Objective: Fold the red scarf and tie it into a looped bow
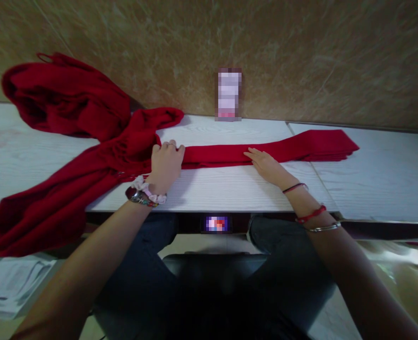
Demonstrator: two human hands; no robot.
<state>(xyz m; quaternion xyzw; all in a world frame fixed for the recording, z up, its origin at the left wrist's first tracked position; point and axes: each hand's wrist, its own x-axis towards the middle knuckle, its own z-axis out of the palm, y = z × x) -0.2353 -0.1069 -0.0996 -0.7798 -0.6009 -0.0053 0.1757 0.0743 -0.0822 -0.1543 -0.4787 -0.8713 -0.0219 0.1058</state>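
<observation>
A long red scarf (226, 155), folded lengthwise into a narrow band, lies across the white wood-grain table. Its right end shows several stacked layers. My left hand (167, 163) is closed over the band's left end, fingers bent, and their tips are partly hidden by the hand. Stretched flat on the middle of the band, my right hand (265, 166) presses lightly with its fingers out. Left of my left hand, loose red fabric with fringe (124, 153) is bunched up; part of it droops over the table's front edge.
A heap of red fabric (71, 101) leans against the brown marbled wall (301, 56). A blurred upright object (228, 94) stands at the table's back edge. Below the front edge is a blurred lit screen (216, 224). White papers (14, 278) lie low at the left.
</observation>
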